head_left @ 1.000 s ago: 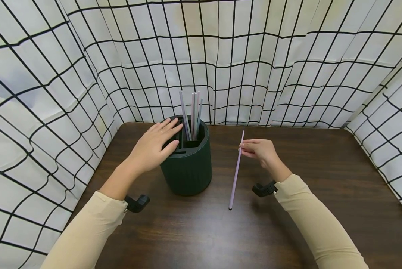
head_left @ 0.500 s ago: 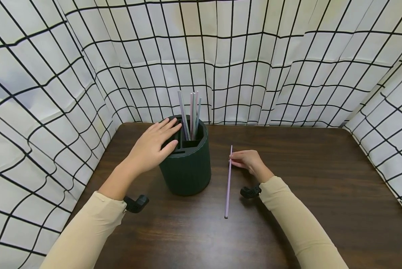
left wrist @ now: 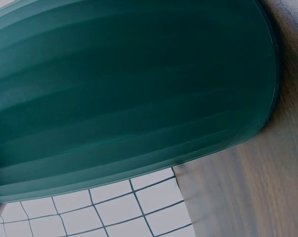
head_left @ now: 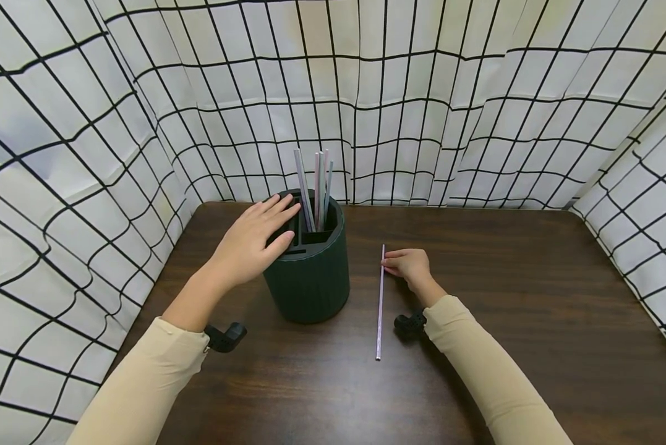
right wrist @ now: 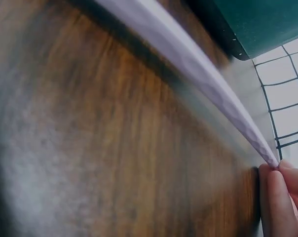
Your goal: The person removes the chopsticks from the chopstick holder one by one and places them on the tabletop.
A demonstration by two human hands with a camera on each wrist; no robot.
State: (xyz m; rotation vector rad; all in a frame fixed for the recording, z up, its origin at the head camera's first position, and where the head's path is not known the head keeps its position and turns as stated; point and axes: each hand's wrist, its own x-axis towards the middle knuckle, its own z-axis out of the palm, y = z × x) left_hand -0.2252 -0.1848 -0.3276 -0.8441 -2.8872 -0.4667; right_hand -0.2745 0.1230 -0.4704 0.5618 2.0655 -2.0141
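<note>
A dark green ribbed utensil holder (head_left: 310, 287) stands upright on the table, its top split into compartments. My left hand (head_left: 253, 240) rests over the left side of its rim, fingers spread and fairly straight. In the left wrist view the holder's wall (left wrist: 119, 94) fills most of the frame. Several pastel chopsticks (head_left: 320, 194) stand in the holder's right compartment. To the right, my right hand (head_left: 412, 271) pinches a lavender chopstick (head_left: 379, 309) near its thin far end. Its thicker end points toward me, close over the table. The right wrist view shows its dimpled shaft (right wrist: 203, 74).
The dark brown wooden table (head_left: 533, 296) reaches back to white curtains (head_left: 399, 123) with a black grid pattern, which surround it on the left, back and right. Each wrist carries a small black camera mount (head_left: 227, 337).
My right hand has moved left and toward me with the lavender chopstick, which now points more straight ahead and lies lower. The left hand has stayed on the holder.
</note>
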